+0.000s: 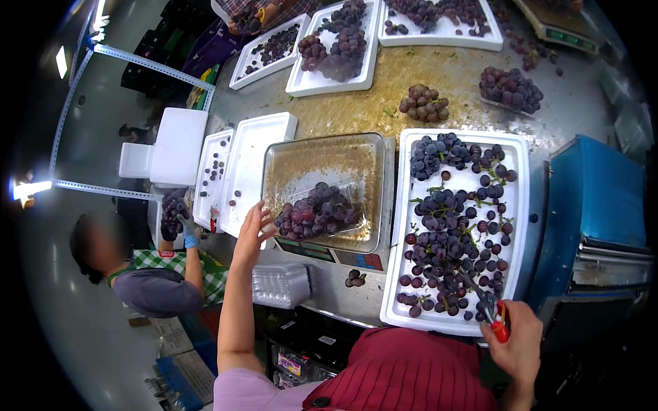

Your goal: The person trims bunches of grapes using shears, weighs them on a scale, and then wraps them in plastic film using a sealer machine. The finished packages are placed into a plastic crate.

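My left hand [255,226] is open, its fingers stretched out at the left edge of a metal weighing scale [295,164]. Just beside the fingertips, a bunch of dark purple grapes [317,212] lies in a clear plastic box [355,205] on the scale's pan. I cannot tell whether the fingers touch the bunch. My right hand [519,342] is closed round the red handles of a pair of snips [501,331]. The blades point into a white foam tray [456,325], which holds small clusters of grapes [439,205] and several loose ones.
A stack of clear plastic boxes [277,286] stands below the scale. A few loose grapes [355,278] and bunches [423,104] lie on the metal table [343,109]. More foam trays [370,75] line the far side. At left, a gloved co-worker [157,284] holds grapes; another person's hands show at the top.
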Action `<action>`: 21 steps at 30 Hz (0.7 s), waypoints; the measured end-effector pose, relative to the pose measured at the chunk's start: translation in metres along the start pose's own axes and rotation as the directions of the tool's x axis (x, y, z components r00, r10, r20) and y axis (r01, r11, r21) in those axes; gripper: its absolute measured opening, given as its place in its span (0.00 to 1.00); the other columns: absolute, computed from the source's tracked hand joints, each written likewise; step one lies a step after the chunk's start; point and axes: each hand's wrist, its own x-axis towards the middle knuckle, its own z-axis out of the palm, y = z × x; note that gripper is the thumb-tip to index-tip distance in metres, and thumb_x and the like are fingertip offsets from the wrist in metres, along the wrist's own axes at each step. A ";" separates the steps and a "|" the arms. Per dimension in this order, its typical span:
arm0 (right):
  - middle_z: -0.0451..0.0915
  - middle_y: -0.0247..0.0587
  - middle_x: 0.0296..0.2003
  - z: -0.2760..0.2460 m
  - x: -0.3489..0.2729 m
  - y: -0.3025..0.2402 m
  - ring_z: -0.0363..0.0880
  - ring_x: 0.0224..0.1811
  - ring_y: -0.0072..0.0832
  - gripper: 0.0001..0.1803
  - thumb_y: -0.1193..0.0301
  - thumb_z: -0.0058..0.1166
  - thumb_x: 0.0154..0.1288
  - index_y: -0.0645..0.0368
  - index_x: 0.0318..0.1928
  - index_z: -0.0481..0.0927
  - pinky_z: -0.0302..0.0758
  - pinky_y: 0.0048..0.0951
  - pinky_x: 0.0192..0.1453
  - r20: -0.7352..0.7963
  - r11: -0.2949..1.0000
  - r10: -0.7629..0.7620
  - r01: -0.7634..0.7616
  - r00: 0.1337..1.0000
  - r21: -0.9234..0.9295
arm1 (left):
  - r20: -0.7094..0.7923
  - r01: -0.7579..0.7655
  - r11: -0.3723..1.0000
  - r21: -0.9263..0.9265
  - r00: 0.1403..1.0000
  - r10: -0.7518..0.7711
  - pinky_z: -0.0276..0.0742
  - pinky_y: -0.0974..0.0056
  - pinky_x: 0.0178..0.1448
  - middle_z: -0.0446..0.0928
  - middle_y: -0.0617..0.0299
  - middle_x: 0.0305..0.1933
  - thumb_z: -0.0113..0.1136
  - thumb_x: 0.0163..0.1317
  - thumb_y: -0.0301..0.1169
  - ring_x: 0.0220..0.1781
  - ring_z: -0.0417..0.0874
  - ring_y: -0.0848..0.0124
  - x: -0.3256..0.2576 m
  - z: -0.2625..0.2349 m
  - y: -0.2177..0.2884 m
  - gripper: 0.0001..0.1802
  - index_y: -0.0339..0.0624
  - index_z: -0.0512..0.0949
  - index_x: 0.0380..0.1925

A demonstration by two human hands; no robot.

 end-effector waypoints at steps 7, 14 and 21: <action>0.75 0.49 0.29 0.023 0.025 0.025 0.76 0.30 0.42 0.24 0.66 0.65 0.45 0.68 0.41 0.74 0.72 0.32 0.37 0.273 0.903 -0.016 -0.103 0.962 0.418 | 0.081 0.276 0.876 -0.396 0.961 -0.266 0.66 0.55 0.58 0.73 0.52 0.54 0.39 0.67 0.58 0.53 0.73 0.62 -0.002 0.019 -0.002 0.36 0.45 0.59 0.66; 0.78 0.44 0.30 0.033 0.046 0.036 0.79 0.32 0.32 0.22 0.67 0.65 0.48 0.66 0.42 0.76 0.74 0.29 0.40 0.453 0.767 -0.098 -0.223 0.886 0.602 | -0.048 0.163 0.938 -0.305 0.981 -0.186 0.67 0.56 0.62 0.70 0.43 0.55 0.37 0.69 0.57 0.55 0.74 0.58 0.029 0.049 0.020 0.35 0.39 0.63 0.62; 0.79 0.47 0.30 0.043 0.061 0.020 0.80 0.31 0.37 0.23 0.67 0.65 0.49 0.69 0.43 0.76 0.74 0.30 0.38 0.429 0.820 -0.146 -0.133 0.892 0.556 | 0.016 0.084 0.984 -0.157 0.996 -0.083 0.73 0.62 0.55 0.76 0.44 0.49 0.34 0.69 0.57 0.48 0.77 0.65 0.086 0.071 0.045 0.36 0.36 0.67 0.59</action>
